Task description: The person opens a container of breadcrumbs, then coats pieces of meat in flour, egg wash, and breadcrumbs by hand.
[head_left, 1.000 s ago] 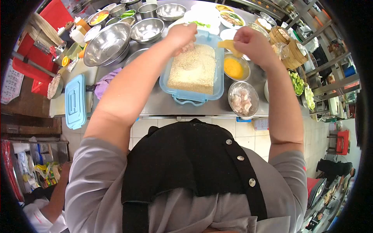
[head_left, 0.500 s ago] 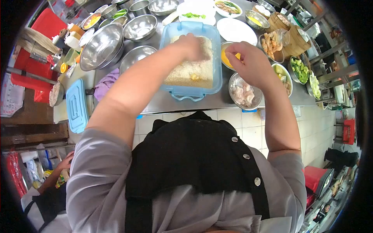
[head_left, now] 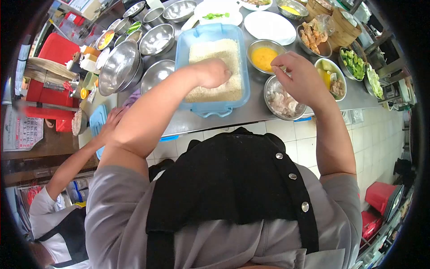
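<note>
At the blue tub's (head_left: 197, 106) eight o'clock, a co-worker's hand (head_left: 115, 119) by a blue lid (head_left: 96, 122). In the tub, pale crumbs (head_left: 224, 49), left hand (head_left: 210, 73) over them, fingers curled, grip hidden! Three o'clock, yellow liquid (head_left: 262, 58); four o'clock, pale pieces (head_left: 282, 104) in a bowl (head_left: 269, 92), and above, right hand (head_left: 299, 75), fingers bent, thumb near; can't tell if pinching.

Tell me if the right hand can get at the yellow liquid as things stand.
Likely yes: the yellow liquid sits in an uncovered bowl, and the right hand is close by.
</note>
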Demonstrator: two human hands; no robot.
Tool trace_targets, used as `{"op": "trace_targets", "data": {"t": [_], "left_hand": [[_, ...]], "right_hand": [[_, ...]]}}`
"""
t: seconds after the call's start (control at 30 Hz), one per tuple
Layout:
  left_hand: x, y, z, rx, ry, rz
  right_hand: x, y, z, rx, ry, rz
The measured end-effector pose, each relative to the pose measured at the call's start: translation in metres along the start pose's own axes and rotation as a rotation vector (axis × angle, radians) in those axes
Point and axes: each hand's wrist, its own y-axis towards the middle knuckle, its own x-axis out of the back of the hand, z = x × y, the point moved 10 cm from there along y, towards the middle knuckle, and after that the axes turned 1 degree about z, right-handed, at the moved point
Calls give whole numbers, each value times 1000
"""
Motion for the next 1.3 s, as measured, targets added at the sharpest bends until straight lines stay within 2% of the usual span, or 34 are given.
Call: {"op": "trace_targets", "data": {"t": [0.03,0.13,0.17,0.27,0.43,0.53,0.57,0.67,0.8,0.83,0.93,1.03,1.23,1.3], "left_hand": [[5,-1,-3,-25,-47,62],[32,-16,-9,84,-303,109],[22,-15,-13,7,-314,114],[-28,-8,-14,-41,45,-63],[33,-13,5,57,-453,-13],[-13,7,17,53,-363,-17],[-14,11,20,56,-422,21],[10,3,24,51,-332,-27],[20,-1,38,-7,69,-75],[7,3,47,10,75,60],[2,13,50,-23,46,99],[7,5,40,39,37,228],[83,-39,2,19,54,-146],[83,-60,-11,-6,92,-241]], "right_hand": [[-1,0,-1,3,-6,1],[-1,-1,-1,25,-22,10],[0,-1,-1,32,-26,8],[-5,-1,0,33,7,5],[-6,-7,-2,50,-2,8],[-11,-10,-3,44,-1,18],[-9,-8,-4,36,-5,7],[-9,-14,-3,19,-10,47],[-10,-18,-12,31,22,14],[-10,-18,-10,35,19,11],[-13,-18,-6,46,28,45],[-17,-20,-4,66,22,62],[-20,-20,-8,30,22,86],[-23,-18,-6,26,21,104]]}}
